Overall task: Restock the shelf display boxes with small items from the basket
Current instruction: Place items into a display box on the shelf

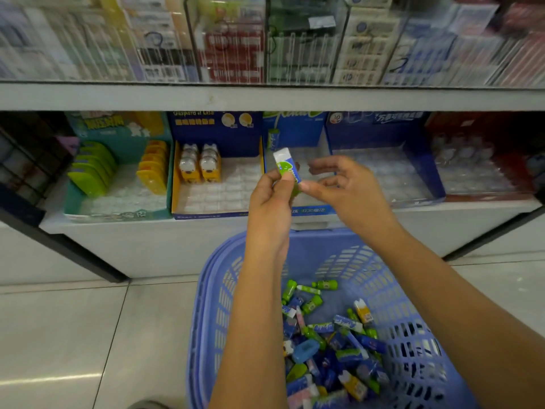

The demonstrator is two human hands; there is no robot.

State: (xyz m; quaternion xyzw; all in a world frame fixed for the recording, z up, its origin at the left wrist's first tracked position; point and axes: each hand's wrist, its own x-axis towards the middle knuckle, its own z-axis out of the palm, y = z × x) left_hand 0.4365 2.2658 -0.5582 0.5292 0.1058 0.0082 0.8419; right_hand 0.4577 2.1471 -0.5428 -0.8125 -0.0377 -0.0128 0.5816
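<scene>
Glossy pale floor tiles (59,335) and a white shelf (118,227) are seen, the shelf lined with cardboard display boxes (206,215) holding clear moulded trays. A slotted blue plastic basket (212,320) is set below, with small wrapped items (330,340) heaped inside. A rectangular white eraser (287,168) in a green-blue sleeve is pinched by the left hand (269,199) before the boxes. The right hand (351,184) is held loose beside it, grasping nothing.

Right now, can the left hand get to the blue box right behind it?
Probably yes. The left hand, pinching an eraser, is just in front of the blue box, whose top is open. Nothing lies between them; the right hand is off to one side.
</scene>
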